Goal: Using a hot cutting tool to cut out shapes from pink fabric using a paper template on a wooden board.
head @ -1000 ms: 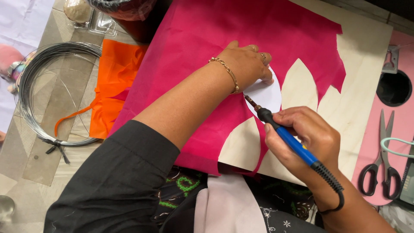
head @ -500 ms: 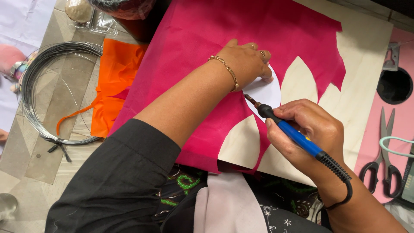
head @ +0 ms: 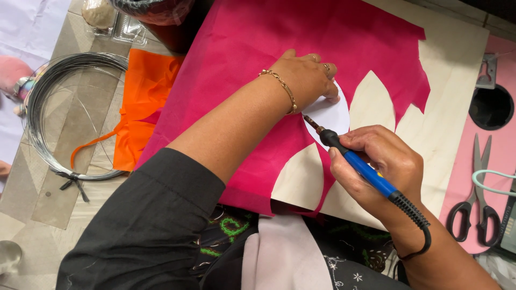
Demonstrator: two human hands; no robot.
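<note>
A magenta fabric sheet [head: 301,37] lies on a pale wooden board [head: 451,70], with petal-shaped pieces cut out of its lower right edge. My left hand [head: 306,78], a gold bracelet on its wrist, presses a white petal-shaped template [head: 328,114] flat on the fabric. My right hand [head: 376,161] grips a blue-handled hot cutting tool [head: 357,161] like a pen. The tool's metal tip touches the fabric at the template's lower left edge.
Orange fabric [head: 142,102] lies left of the magenta sheet, beside a coil of thin wire [head: 37,123]. Black-handled scissors [head: 475,198] rest on a pink mat [head: 500,156] at the right. A dark container [head: 161,16] stands at the top.
My right hand and the tool have slid slightly left and up along the template's edge. My left hand stays on the template.
</note>
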